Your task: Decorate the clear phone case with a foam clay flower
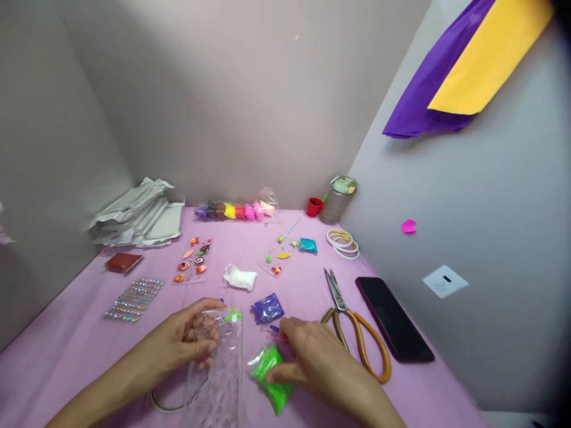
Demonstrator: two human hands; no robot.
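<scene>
My left hand (pixel 196 336) is closed on the edge of a clear, dimpled plastic sheet (pixel 223 368), its fingers partly seen through it. A small green and white flower shape (pixel 234 315) sits at the sheet's top corner. Under the sheet lies a thin white ring (pixel 167 409). My right hand (pixel 314 353) hovers low over the table, thumb and fingers apart. Its thumb overlaps a bright green clay packet (pixel 275 389); its fingertips reach small blue and pink sticks (pixel 275 329), and whether they grip them I cannot tell. A purple clay packet (pixel 267 308) lies just beyond.
Scissors (pixel 339 303) and a phone (pixel 395 321) lie to the right, with white bangles (pixel 342 242) behind. Farther back are a white packet (pixel 239 277), charm sheets (pixel 191 261), a row of coloured clay (pixel 236 211) and a bottle (pixel 336 202). Rhinestones (pixel 134 299) lie left.
</scene>
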